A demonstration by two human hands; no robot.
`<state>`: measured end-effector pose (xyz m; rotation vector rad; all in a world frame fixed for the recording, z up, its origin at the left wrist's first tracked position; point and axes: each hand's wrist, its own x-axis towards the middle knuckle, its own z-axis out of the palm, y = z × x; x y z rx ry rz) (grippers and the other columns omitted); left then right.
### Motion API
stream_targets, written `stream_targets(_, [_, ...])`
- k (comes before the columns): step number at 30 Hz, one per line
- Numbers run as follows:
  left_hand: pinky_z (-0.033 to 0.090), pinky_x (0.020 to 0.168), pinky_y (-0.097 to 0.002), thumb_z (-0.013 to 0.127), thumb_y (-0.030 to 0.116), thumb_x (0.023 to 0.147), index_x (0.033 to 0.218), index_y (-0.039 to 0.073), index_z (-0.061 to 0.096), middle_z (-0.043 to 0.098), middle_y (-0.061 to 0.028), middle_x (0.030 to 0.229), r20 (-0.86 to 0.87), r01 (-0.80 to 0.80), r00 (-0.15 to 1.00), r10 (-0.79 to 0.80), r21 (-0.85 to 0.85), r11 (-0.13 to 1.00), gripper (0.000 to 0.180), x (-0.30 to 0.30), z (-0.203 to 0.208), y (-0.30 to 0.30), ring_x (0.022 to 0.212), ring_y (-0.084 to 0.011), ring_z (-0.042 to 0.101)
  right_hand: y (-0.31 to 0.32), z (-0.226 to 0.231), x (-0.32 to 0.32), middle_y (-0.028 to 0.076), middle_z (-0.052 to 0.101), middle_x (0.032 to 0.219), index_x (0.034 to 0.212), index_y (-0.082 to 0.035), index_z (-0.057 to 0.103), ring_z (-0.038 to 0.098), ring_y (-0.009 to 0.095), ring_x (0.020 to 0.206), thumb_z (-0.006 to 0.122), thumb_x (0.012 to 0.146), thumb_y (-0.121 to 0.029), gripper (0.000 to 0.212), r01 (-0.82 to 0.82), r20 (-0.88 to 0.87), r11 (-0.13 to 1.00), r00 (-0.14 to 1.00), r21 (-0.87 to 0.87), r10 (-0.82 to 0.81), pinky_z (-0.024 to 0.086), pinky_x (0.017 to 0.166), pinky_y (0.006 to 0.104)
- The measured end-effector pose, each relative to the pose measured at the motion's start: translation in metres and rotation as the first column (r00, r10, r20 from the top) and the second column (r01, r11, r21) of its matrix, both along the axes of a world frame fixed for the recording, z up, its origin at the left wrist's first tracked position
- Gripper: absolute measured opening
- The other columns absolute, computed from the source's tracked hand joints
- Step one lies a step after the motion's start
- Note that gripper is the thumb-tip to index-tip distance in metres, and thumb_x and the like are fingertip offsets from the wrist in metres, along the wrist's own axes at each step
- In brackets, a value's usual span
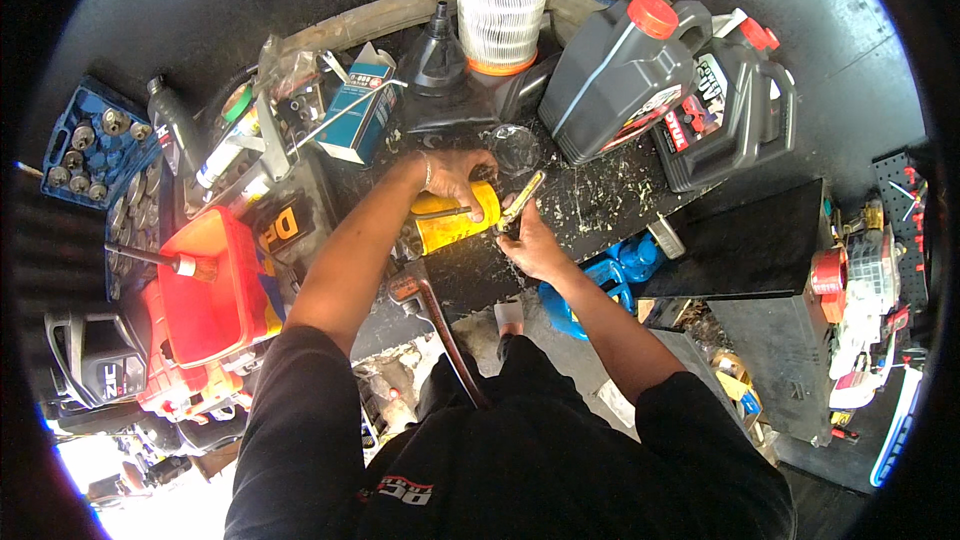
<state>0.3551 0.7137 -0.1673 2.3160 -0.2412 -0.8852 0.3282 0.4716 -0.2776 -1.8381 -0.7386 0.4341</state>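
Note:
A yellow cylindrical container lies on its side over the dark workbench, close to its front edge. My left hand reaches over it from above, with the fingers closed on it and the thumb against its right end. Just to the right, my right hand grips a slim yellow-and-silver tool that points up and away from me. The exact kind of this tool is too small to make out. A clear round dish or lid rests on the bench beyond both hands.
An orange-rimmed air filter, a black funnel and dark oil jugs stand along the back. Leftward are a teal box and a red tub. A brown-handled tool sticks out over the front edge.

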Motion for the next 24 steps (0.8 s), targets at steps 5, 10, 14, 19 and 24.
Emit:
stream_targets(5, [0.045,0.102,-0.0416,0.091,0.04,0.052,0.14,0.01,0.045,0.059,-0.0192,0.134,0.06,0.001,0.998,0.002,-0.054,0.999,0.104,-0.003,0.0,0.005,0.122,-0.0327,0.057,0.0,0.017,0.001,0.007,0.05,0.109,0.134,-0.009,0.036,0.053,0.017,0.1,0.066,0.083,0.008,0.062,0.031,-0.024,0.998,0.999,-0.063,-0.032,0.045,0.092,0.0318])
stream_targets(10, [0.044,0.103,-0.0416,0.091,0.037,0.052,0.14,0.01,0.046,0.059,-0.0194,0.133,0.048,-0.032,0.998,0.036,-0.084,0.996,0.102,-0.007,-0.003,0.009,0.123,-0.0332,0.057,-0.007,0.051,0.016,0.01,0.054,0.114,0.13,-0.009,0.041,0.056,0.022,0.105,0.069,0.077,0.003,0.061,-0.128,-0.14,0.988,0.983,-0.082,0.115,0.045,0.097,0.0339])
stream_targets(14, [0.044,0.103,-0.042,0.091,0.036,0.052,0.139,0.01,0.046,0.059,-0.0197,0.133,0.069,-0.036,0.997,0.041,-0.073,0.997,0.101,-0.008,-0.003,0.008,0.123,-0.0341,0.057,-0.005,0.062,0.014,0.01,0.054,0.113,0.13,-0.008,0.043,0.055,0.021,0.105,0.067,0.074,0.005,0.062,-0.131,-0.233,0.989,0.966,-0.075,0.11,0.044,0.097,0.0333])
stream_targets(19, [0.045,0.102,-0.0417,0.09,0.035,0.052,0.137,0.01,0.047,0.058,-0.0187,0.133,0.049,-0.061,0.997,0.063,-0.042,0.997,0.099,-0.011,0.002,0.007,0.121,-0.0343,0.057,-0.003,0.045,0.01,0.006,0.052,0.11,0.129,-0.01,0.043,0.051,0.017,0.103,0.063,0.074,0.008,0.061,-0.057,-0.291,0.998,0.955,-0.004,0.054,0.044,0.091,0.032])
stream_targets(24, [0.045,0.1,-0.0399,0.09,0.034,0.051,0.137,0.012,0.047,0.06,-0.0155,0.128,0.075,-0.02,0.997,0.028,-0.107,0.994,0.098,-0.01,0.0,0.009,0.117,-0.0311,0.058,0.004,0.012,0.012,0.0,0.048,0.104,0.12,-0.014,0.044,0.049,0.011,0.09,0.059,0.074,0.015,0.056,-0.043,-0.236,0.999,0.97,0.034,0.05,0.044,0.078,0.0278])
